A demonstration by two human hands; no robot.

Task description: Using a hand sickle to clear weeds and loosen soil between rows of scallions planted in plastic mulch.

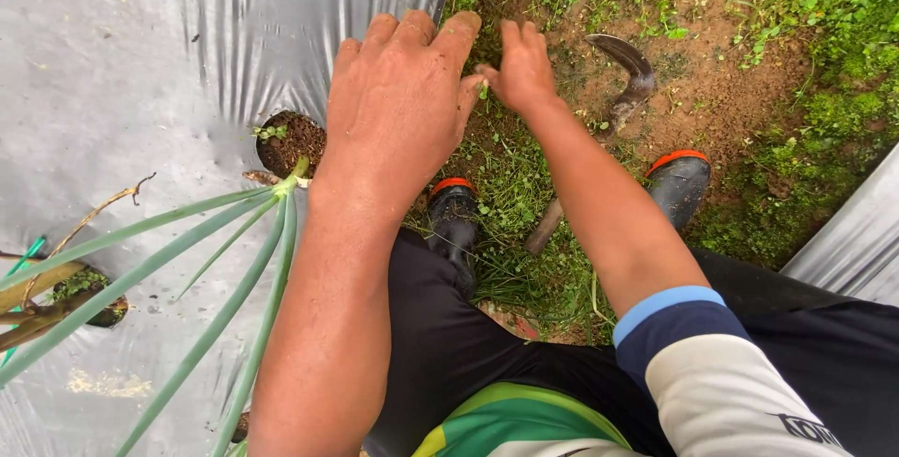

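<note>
View: head camera, looking down past my knees to the ground; it is the only view I have.
Left hand (pixel 398 106): back of the hand up, fingers spread and bent, reaching over the edge of the plastic sheet (pixel 122 73) towards the weeds (pixel 510 185). I cannot tell whether it has anything in its grip.
Right hand (pixel 520 68): fingertips pinched together at the soil line; whether anything is between them is too small to tell.
Weeds: low, thin green stems in the furrow between the boots (pixel 454 218). I judge them light, soft and easily torn; hold low at the base, near the root.
Soil (pixel 721 92): bare and crumbly, likely loose under the fingers.
Sickle (pixel 623 78): lying on the soil just beyond the right hand, untouched. Curved blade away from me, wooden handle running back between the boots. Stiff and sharp; take it by the handle only.
Planting hole (pixel 290 139): round cut in the sheet, holding dark soil, a few tiny sprouts and the base of an onion plant (pixel 187 242).
Onion plant: long hollow leaves, liable to snap.
</note>
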